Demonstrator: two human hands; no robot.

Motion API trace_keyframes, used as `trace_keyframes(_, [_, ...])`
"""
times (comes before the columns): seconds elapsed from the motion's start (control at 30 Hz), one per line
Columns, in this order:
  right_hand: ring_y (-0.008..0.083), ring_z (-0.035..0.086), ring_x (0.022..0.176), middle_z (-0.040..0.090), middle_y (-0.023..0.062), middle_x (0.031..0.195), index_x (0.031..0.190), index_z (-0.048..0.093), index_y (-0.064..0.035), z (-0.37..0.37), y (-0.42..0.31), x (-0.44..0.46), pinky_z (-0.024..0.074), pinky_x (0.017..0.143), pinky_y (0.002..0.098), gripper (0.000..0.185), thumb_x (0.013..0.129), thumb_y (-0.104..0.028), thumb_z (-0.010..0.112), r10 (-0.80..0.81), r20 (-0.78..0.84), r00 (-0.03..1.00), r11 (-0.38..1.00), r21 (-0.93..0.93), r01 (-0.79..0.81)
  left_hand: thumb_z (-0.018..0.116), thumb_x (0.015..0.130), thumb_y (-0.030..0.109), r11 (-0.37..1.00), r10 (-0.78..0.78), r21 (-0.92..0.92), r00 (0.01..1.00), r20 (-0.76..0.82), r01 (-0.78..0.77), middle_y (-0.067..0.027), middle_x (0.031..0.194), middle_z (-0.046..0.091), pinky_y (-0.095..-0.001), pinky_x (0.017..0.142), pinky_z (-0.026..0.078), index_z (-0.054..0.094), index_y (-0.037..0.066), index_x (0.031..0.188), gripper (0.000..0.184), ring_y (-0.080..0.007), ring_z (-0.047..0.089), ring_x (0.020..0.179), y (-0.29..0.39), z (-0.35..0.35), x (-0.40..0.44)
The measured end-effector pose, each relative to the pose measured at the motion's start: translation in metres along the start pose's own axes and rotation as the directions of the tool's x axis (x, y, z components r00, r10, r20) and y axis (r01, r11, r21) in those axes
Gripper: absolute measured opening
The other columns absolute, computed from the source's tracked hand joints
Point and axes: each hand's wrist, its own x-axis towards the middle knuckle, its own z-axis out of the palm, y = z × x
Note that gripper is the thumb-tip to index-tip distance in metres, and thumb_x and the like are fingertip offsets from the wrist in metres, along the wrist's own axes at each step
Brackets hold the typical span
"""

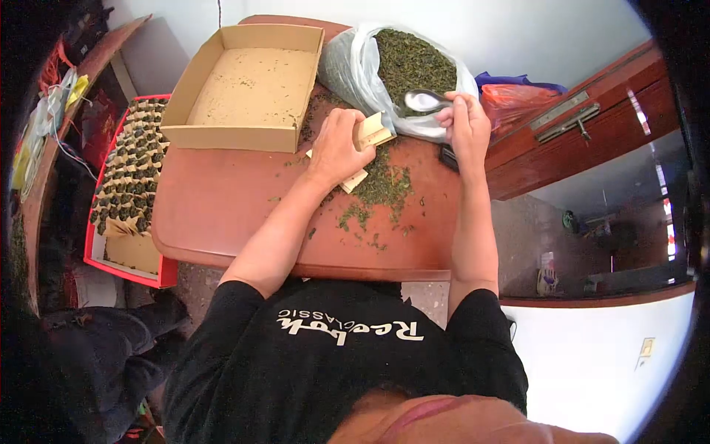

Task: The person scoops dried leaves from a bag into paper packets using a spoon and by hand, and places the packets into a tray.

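My left hand (340,148) is wrapped round a pale, folded paper piece (373,130) above the table, just left of the bag. My right hand (466,126) pinches the dark handle of a spoon (424,101). The spoon's light bowl is over the dried green leaves (414,63) in an open plastic bag (359,66). Loose leaves (381,189) are scattered on the table between my hands. Another pale strip (353,180) shows beneath my left hand.
A shallow cardboard box (248,85) with leaf crumbs stands on the reddish table (222,200). At left, a red-edged box (133,170) holds rows of small leaf-filled papers. A red plastic bag (510,103) and a wooden door (577,122) are at right.
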Motion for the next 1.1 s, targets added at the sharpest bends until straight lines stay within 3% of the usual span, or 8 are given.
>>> trace_keyframes(0.13, [0.0131,0.065,0.065,0.071,0.0086,0.076,0.109,0.065,-0.0004,0.005,0.039,0.044,0.0516,0.065,0.0296,0.032,0.103,-0.024,0.043,0.014,-0.041,0.999,0.964,-0.265,-0.024,0.073,0.069,0.015,1.0,-0.026,-0.003,1.0,-0.004,0.026,-0.0145,0.105,0.052,-0.0453,0.09,0.046,0.053,0.007,0.11,0.046,-0.0365,0.053,0.104,0.003,-0.002,-0.001])
trace_keyframes(0.27, [0.0183,0.067,0.064,0.072,0.0112,0.077,0.107,0.064,-0.0005,0.026,0.077,0.066,0.0531,0.067,0.0333,0.034,0.102,-0.023,0.04,0.048,-0.032,0.998,0.927,-0.371,-0.057,0.074,0.069,0.015,1.0,-0.031,0.007,0.999,-0.013,0.031,-0.0146,0.105,0.052,-0.0453,0.091,0.046,0.053,0.007,0.11,0.046,-0.0364,0.053,0.103,0.0,-0.001,0.0])
trace_keyframes(0.33, [0.021,0.066,0.062,0.071,0.0123,0.072,0.107,0.064,0.0005,0.044,0.082,0.068,0.0531,0.065,0.0351,0.034,0.099,-0.021,0.038,0.099,0.069,0.993,0.914,-0.401,-0.063,0.074,0.069,0.015,1.0,-0.016,0.01,0.999,-0.028,0.016,-0.0147,0.105,0.052,-0.0451,0.09,0.046,0.053,0.007,0.11,0.046,-0.0363,0.053,0.103,-0.001,-0.001,0.0])
trace_keyframes(0.4, [0.0194,0.066,0.061,0.07,0.0123,0.07,0.106,0.064,0.0025,0.058,0.083,0.058,0.0528,0.064,0.0339,0.034,0.096,-0.018,0.038,0.076,0.103,0.992,0.945,-0.325,-0.039,0.074,0.069,0.016,1.0,0.007,0.01,0.999,-0.044,-0.006,-0.0148,0.104,0.053,-0.0451,0.09,0.046,0.053,0.007,0.11,0.046,-0.0363,0.053,0.102,-0.001,-0.001,0.001])
trace_keyframes(0.5, [0.0125,0.058,0.056,0.07,0.0108,0.074,0.107,0.063,0.0007,0.063,0.071,0.051,0.0452,0.049,0.0253,0.03,0.097,-0.02,0.043,0.235,0.115,0.965,0.965,-0.142,-0.218,0.073,0.07,0.013,1.0,0.003,0.021,0.999,-0.052,-0.002,-0.0151,0.103,0.053,-0.041,0.088,0.047,0.053,0.004,0.108,0.045,-0.0339,0.055,0.1,0.002,-0.002,0.0])
trace_keyframes(0.6, [0.0115,0.055,0.055,0.068,0.013,0.076,0.107,0.062,0.0018,0.056,0.08,0.056,0.0402,0.044,0.0223,0.028,0.094,-0.017,0.046,0.419,0.117,0.9,0.894,0.118,-0.431,0.073,0.07,0.013,1.0,-0.004,0.021,0.999,-0.041,0.005,-0.0146,0.103,0.054,-0.0408,0.088,0.047,0.053,0.004,0.107,0.043,-0.0331,0.056,0.1,0.002,-0.002,0.0])
trace_keyframes(0.73, [0.0127,0.055,0.053,0.068,0.0159,0.076,0.104,0.061,0.0047,0.043,0.081,0.061,0.0407,0.043,0.0234,0.026,0.093,-0.012,0.044,0.465,0.091,0.88,0.84,0.269,-0.472,0.072,0.07,0.014,1.0,-0.023,-0.007,0.999,-0.04,0.023,-0.0146,0.103,0.054,-0.0403,0.088,0.047,0.053,0.003,0.107,0.043,-0.0323,0.056,0.1,0.0,-0.002,0.001])
trace_keyframes(1.1, [0.0112,0.053,0.051,0.064,0.0091,0.068,0.104,0.064,0.0043,-0.006,0.048,0.049,0.0368,0.041,0.0221,0.025,0.096,-0.014,0.048,0.426,0.194,0.884,0.811,0.353,-0.468,0.072,0.07,0.015,0.999,-0.032,-0.009,0.999,-0.017,0.032,-0.0153,0.103,0.054,-0.0405,0.089,0.046,0.053,0.002,0.108,0.044,-0.0322,0.055,0.101,0.0,-0.002,0.001])
